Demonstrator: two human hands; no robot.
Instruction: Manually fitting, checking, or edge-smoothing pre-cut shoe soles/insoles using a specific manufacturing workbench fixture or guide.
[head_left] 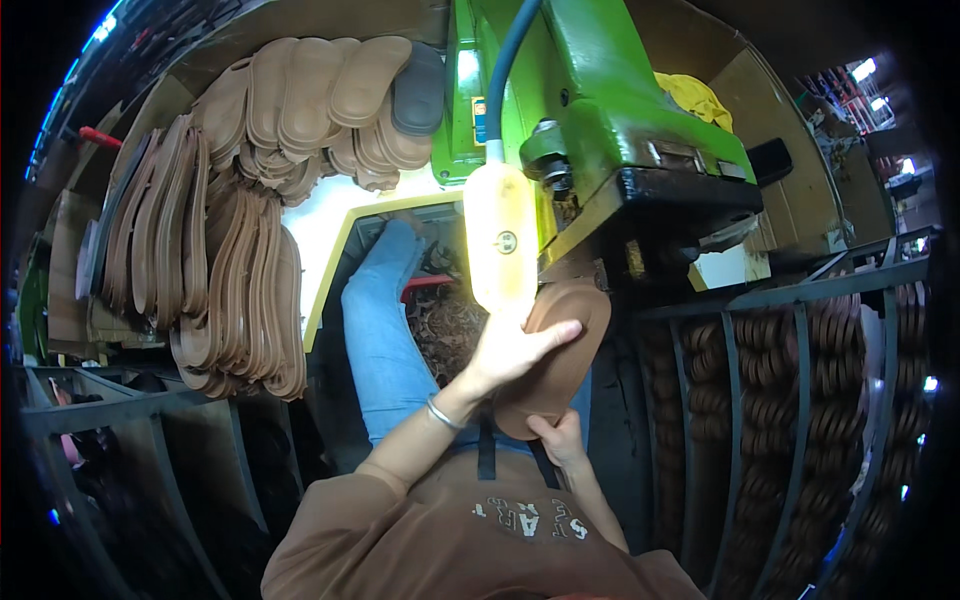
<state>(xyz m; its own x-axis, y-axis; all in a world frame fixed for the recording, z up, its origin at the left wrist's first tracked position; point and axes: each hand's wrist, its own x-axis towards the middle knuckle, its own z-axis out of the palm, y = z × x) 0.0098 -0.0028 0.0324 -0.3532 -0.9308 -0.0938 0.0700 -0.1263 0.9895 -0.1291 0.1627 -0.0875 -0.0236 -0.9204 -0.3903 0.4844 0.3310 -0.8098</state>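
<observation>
A brown shoe sole (548,388) is held at a slant under the head of a green machine (640,130). My left hand (508,352) grips its left side, thumb lying across the upper face and the other fingers mostly hidden. At the near end, my right hand (562,438) pinches the edge between thumb and fingers. The far end of the sole touches or nearly touches the machine's working part (575,265), but I cannot tell which. A bright yellowish lamp (502,240) hangs on a blue hose just above my left hand.
Brown soles (300,90) and one dark grey sole (418,92) are piled on the left of the bench, with upright stacks (240,290) nearer me. Scraps (445,330) lie below, between my legs. Metal racks (735,400) of soles stand at right; a yellow cloth (695,98) is behind the machine.
</observation>
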